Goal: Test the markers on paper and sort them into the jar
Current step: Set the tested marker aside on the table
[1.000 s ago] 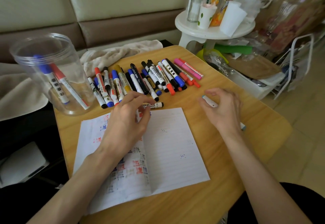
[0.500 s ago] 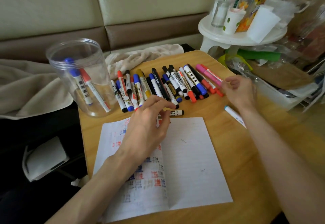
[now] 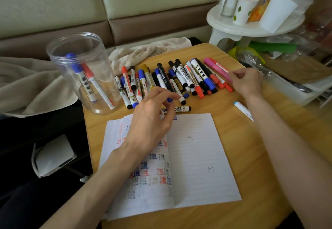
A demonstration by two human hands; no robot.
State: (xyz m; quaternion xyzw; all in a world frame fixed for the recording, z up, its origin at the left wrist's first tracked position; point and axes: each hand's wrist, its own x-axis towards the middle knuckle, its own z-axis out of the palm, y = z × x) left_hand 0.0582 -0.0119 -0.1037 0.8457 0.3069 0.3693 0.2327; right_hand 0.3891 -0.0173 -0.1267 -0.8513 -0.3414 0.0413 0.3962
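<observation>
Wooden table [image 3: 233, 126], viewed from above; across its far half a loose row of markers [image 3: 179, 79], capped, side by side and overlapping, in blue, red, black, gold and pink; at far left, upright, a clear plastic jar [image 3: 57, 63] with only a blue marker [image 3: 84, 83] and a red marker [image 3: 93, 81] leaning inside, so sorting judged barely begun; in front of the row, lined paper [image 3: 195, 156], blue and red test scrawls down its left half, too blurred to read. Left hand [image 3: 149, 119] over the paper's far edge, fingers loosely curled above a lone black-capped marker [image 3: 181, 109] lying crosswise; cannot tell whether fingertips touch it. Right hand [image 3: 248, 83] at the row's right end, thumb and forefinger pinching the near end of a pink marker [image 3: 215, 67], other fingers curled in; beside that forearm, apart from the row, a pale-blue-capped marker [image 3: 241, 108]. Handling, as a guess: light, stiff plastic barrels, smooth and round, apt to roll and to nudge neighbours if dragged; best taken mid-barrel between thumb and two fingers and lifted clear; caps probably snug, needing the other hand. Legible: "WHITEBOARD MARKER" on a white barrel [image 3: 183, 75] mid-row; "MARKER" and a partial "EBOA" on the lone one; other labels too small.
</observation>
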